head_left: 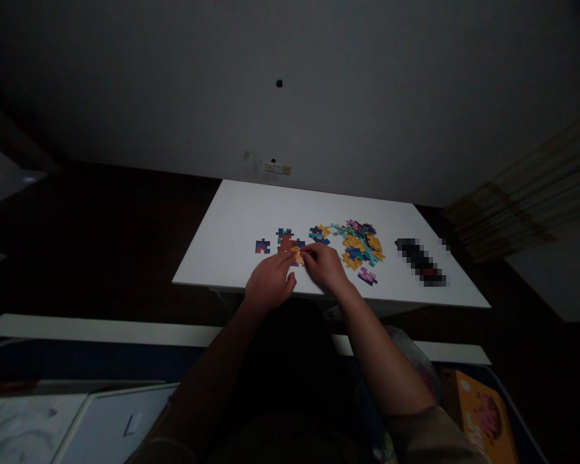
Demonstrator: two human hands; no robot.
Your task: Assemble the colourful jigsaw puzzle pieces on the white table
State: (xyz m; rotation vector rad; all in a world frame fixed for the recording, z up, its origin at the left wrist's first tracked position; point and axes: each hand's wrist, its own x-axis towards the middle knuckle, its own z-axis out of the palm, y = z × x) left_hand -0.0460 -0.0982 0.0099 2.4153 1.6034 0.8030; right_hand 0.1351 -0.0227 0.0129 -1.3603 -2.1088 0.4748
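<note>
My left hand [269, 282] lies low over the white table, its fingers stretched toward a small group of joined jigsaw pieces [285, 241] and its thumb apart. Fingertips of that hand touch the group's near edge. From the other side, my right hand [326, 265] pinches an orange-and-yellow jigsaw piece [298, 256] against the same group; the fingers partly cover it. One loose dark blue piece with a red patch [262, 246] sits left of the group. Behind my right hand are a few blue and yellow pieces [319, 234].
A heap of mixed jigsaw pieces [360, 245] spreads to the right, with a purple piece [367, 276] in front. Farther right on the white table [227, 212] is a blurred-out dark object [420, 261]. An orange box [486, 412] stands low at the right, beside my arm.
</note>
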